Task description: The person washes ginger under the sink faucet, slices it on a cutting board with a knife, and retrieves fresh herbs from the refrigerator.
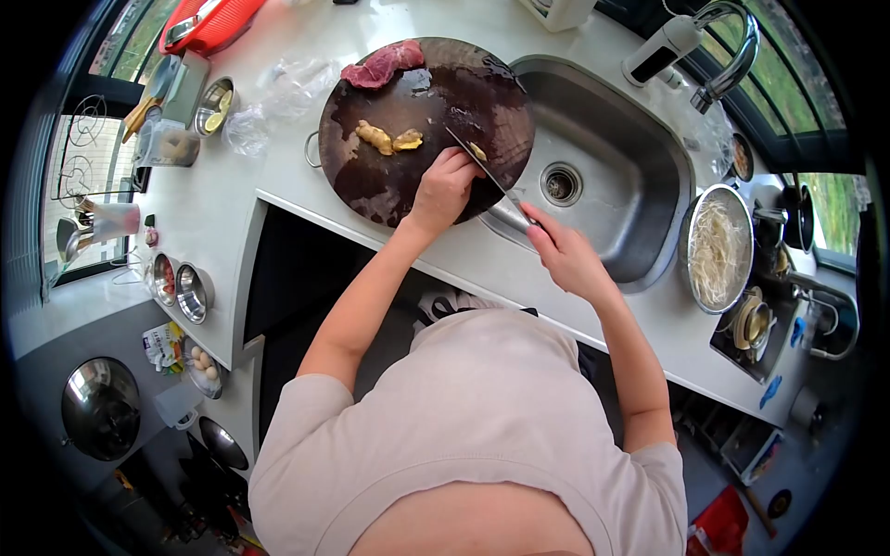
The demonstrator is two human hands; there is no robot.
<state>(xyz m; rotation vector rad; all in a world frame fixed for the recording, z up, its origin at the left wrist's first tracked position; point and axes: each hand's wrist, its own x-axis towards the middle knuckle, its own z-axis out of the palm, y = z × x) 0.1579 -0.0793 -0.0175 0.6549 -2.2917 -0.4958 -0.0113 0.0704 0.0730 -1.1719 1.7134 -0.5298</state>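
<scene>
My right hand grips the handle of a knife, whose blade slants up and left over the round dark cutting board. Just left of the blade, my left hand rests on the board with its fingers bent together; whatever lies beneath them is hidden. A small yellowish piece sits at the right of the blade. Two pieces of ginger lie on the board to the left of my left hand. Raw red meat is at the board's upper left edge.
A steel sink adjoins the board on the right, with a faucet above. A bowl of white shreds stands beyond it. Left of the board are a plastic bag and a bowl with lemon slices.
</scene>
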